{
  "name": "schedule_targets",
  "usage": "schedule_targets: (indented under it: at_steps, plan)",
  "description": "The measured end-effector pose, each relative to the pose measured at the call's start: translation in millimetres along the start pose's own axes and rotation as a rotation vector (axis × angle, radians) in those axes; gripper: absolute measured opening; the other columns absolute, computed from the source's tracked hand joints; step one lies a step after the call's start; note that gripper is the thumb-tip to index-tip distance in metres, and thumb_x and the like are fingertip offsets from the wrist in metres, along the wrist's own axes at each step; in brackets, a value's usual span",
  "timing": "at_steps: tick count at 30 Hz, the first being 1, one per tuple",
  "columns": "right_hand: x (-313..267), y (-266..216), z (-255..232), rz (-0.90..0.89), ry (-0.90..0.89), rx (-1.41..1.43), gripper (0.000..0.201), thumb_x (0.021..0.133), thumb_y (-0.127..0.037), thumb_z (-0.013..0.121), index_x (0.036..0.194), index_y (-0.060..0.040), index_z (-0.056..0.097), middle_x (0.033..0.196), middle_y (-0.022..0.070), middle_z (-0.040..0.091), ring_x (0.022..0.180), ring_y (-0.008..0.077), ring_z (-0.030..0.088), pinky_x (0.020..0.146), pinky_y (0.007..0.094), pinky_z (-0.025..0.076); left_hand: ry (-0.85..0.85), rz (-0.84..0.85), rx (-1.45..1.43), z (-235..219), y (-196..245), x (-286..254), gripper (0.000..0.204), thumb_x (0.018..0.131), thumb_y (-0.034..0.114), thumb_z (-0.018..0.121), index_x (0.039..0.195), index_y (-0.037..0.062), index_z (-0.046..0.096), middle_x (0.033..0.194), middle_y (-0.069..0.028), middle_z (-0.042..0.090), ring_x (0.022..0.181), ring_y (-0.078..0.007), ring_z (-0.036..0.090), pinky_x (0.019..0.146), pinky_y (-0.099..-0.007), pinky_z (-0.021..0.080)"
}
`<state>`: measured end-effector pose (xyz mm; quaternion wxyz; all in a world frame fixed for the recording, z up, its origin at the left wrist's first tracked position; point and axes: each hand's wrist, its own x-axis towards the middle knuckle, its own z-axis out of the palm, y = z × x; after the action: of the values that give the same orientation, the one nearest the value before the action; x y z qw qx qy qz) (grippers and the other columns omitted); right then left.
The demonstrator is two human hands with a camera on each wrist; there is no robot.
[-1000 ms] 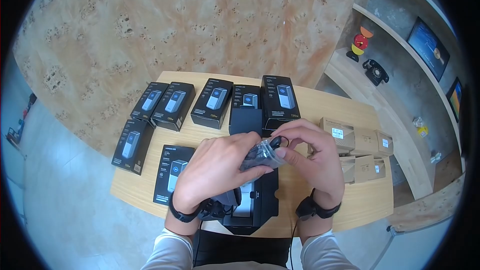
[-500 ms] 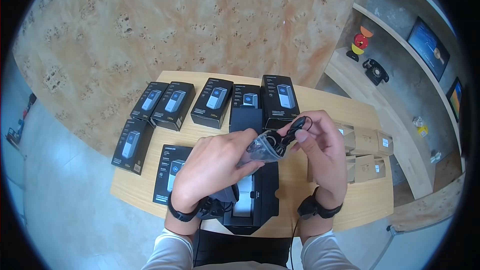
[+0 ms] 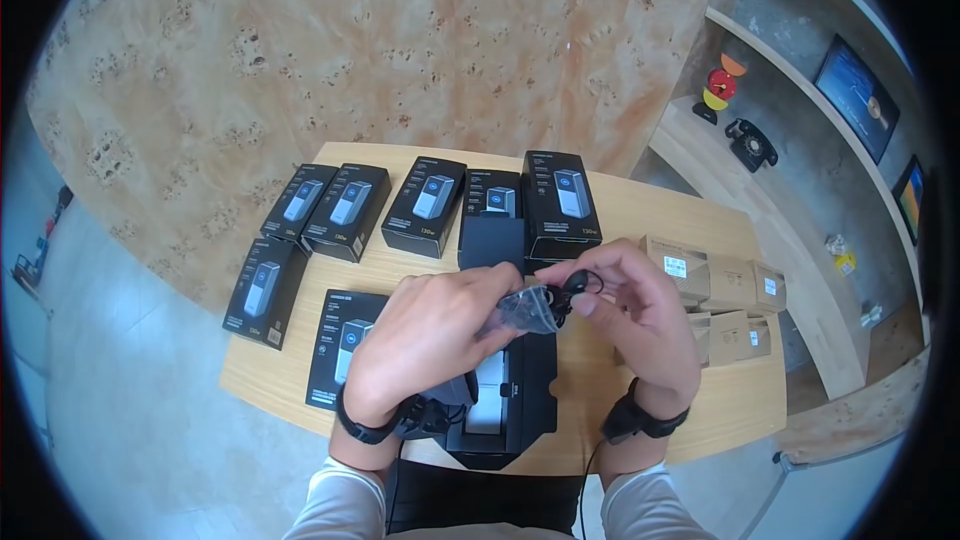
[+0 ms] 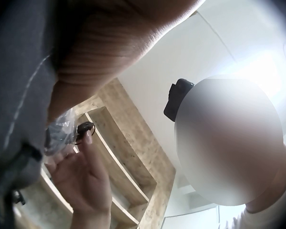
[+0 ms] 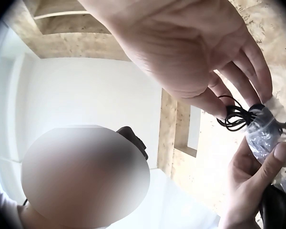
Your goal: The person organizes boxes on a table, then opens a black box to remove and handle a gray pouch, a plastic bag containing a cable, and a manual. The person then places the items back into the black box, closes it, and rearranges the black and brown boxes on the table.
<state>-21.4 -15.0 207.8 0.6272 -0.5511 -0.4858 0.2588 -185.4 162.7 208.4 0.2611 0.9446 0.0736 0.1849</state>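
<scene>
My left hand [image 3: 425,340] grips a clear plastic bag [image 3: 526,311] above an opened black box [image 3: 528,395], which has a white piece [image 3: 486,402] inside. A bundled black cable [image 3: 562,298] sticks out at the bag's mouth, and my right hand [image 3: 645,325] pinches its end between thumb and fingers. In the right wrist view the cable loops [image 5: 234,118] lie at the right fingertips, while the left thumb presses on the bag [image 5: 264,138]. The left wrist view shows the black cable end [image 4: 85,128] at the right hand's fingertips.
Several black printed boxes [image 3: 428,202] stand along the back and left of the wooden table [image 3: 640,440]. Another black box [image 3: 340,340] lies beside my left wrist. Several brown cartons [image 3: 732,282] are grouped on the right. Shelves [image 3: 760,190] hold a black telephone [image 3: 751,143].
The right hand first drew the cable partly out of the bag, up and to the right. Since then it has moved slightly down and back towards the bag. The left hand has barely moved.
</scene>
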Motion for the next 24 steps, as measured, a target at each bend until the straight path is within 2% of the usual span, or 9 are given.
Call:
schedule_targets:
  at_steps: [4, 8, 10, 13, 17, 19, 24]
  plan:
    - [1.8, 2.2, 0.0, -0.021, 0.093, -0.145, 0.021, 0.099, 0.003, 0.069, 0.118, 0.0019, 0.062, 0.115, 0.0107, 0.078, 0.104, 0.0148, 0.071, 0.097, 0.0328, 0.054, -0.005, -0.024, 0.012, -1.2, 2.5, 0.3, 0.036, 0.081, 0.020, 0.083, 0.112, 0.0084, 0.068, 0.088, -0.0145, 0.075, 0.082, -0.0375, 0.073, 0.068, -0.0448, 0.055]
    - [0.4, 4.4, -1.7, -0.027, 0.109, -0.148, 0.019, 0.099, 0.002, 0.069, 0.116, 0.0010, 0.062, 0.111, 0.0083, 0.078, 0.102, 0.0134, 0.071, 0.094, 0.0313, 0.054, -0.006, -0.035, 0.021, -1.5, 2.4, 0.5, 0.037, 0.081, 0.020, 0.083, 0.112, 0.0082, 0.068, 0.088, -0.0145, 0.074, 0.083, -0.0370, 0.073, 0.069, -0.0444, 0.055]
    - [0.6, 3.1, 0.5, -0.006, 0.161, -0.059, 0.016, 0.100, 0.000, 0.069, 0.115, 0.0003, 0.062, 0.109, 0.0066, 0.077, 0.102, 0.0126, 0.071, 0.093, 0.0307, 0.053, 0.008, -0.040, -0.002, -0.6, 2.4, 0.7, 0.035, 0.082, 0.021, 0.084, 0.111, 0.0083, 0.068, 0.087, -0.0144, 0.074, 0.082, -0.0368, 0.073, 0.068, -0.0441, 0.055]
    - [0.1, 0.1, 0.4, 0.001, 0.208, -0.033, 0.017, 0.101, -0.001, 0.069, 0.116, 0.0004, 0.061, 0.107, 0.0073, 0.076, 0.102, 0.0132, 0.072, 0.093, 0.0299, 0.053, 0.007, 0.015, -0.011, -0.8, 0.5, 0.0, 0.032, 0.088, 0.020, 0.081, 0.110, 0.0078, 0.062, 0.081, -0.0097, 0.071, 0.079, -0.0353, 0.072, 0.064, -0.0458, 0.053]
    - [-0.4, -1.3, 2.1, -0.048, 0.210, 0.019, 0.018, 0.102, -0.003, 0.068, 0.117, 0.0009, 0.060, 0.107, 0.0094, 0.076, 0.103, 0.0145, 0.072, 0.093, 0.0292, 0.054, 0.025, 0.016, -0.025, -0.4, 0.4, -0.7, 0.032, 0.088, 0.021, 0.081, 0.110, 0.0076, 0.062, 0.080, -0.0089, 0.070, 0.078, -0.0351, 0.071, 0.064, -0.0457, 0.052]
    - [0.3, -0.5, 2.9, -0.062, 0.210, 0.026, 0.019, 0.103, -0.003, 0.068, 0.119, 0.0013, 0.059, 0.107, 0.0108, 0.076, 0.104, 0.0160, 0.072, 0.093, 0.0291, 0.054, 0.009, -0.043, -0.057, -2.4, 2.0, 0.0, 0.037, 0.082, 0.027, 0.087, 0.108, 0.0071, 0.069, 0.087, -0.0139, 0.074, 0.082, -0.0367, 0.074, 0.069, -0.0413, 0.055]
    - [0.3, 2.8, 7.2, -0.070, 0.177, 0.039, 0.019, 0.103, -0.002, 0.066, 0.120, 0.0015, 0.058, 0.113, 0.0125, 0.076, 0.106, 0.0166, 0.071, 0.093, 0.0303, 0.055, 0.052, -0.012, -0.120, -8.9, 11.2, 0.8, 0.046, 0.080, 0.033, 0.091, 0.111, 0.0054, 0.071, 0.092, -0.0132, 0.074, 0.081, -0.0342, 0.074, 0.069, -0.0386, 0.056]
